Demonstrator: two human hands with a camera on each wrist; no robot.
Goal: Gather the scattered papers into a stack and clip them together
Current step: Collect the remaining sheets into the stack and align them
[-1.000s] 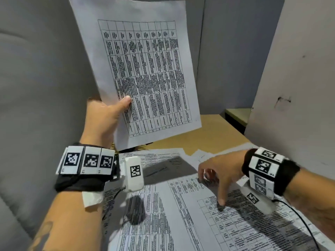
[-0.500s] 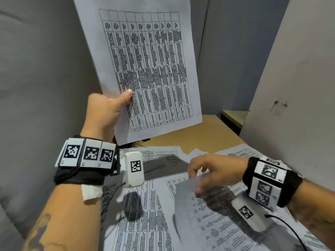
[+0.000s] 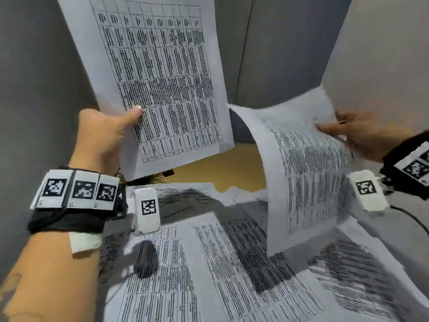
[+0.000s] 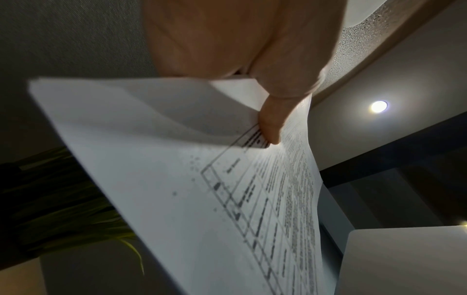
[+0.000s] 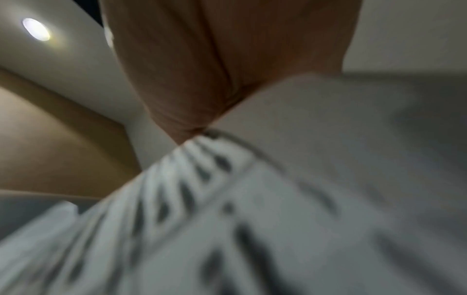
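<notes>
My left hand (image 3: 109, 133) holds a printed table sheet (image 3: 157, 77) upright in the air, thumb on its front near the lower left; the left wrist view shows that thumb (image 4: 271, 123) pressing the sheet (image 4: 227, 199). My right hand (image 3: 355, 135) pinches the right edge of a second printed sheet (image 3: 306, 173), lifted off the table and bowed over in an arch. In the blurred right wrist view, that sheet (image 5: 227, 219) fills the lower half under my palm. Several more printed papers (image 3: 209, 275) lie overlapping on the table below. No clip is in view.
Bare tan tabletop (image 3: 220, 173) shows beyond the papers. Grey partition walls (image 3: 34, 89) close in on the left and behind, and a pale panel (image 3: 383, 54) stands at the right. A cable (image 3: 413, 219) trails from my right wrist.
My right hand went from pressing fingertips on the table papers to lifting one sheet up and to the right, where it now hangs curved. The left hand's sheet stayed raised.
</notes>
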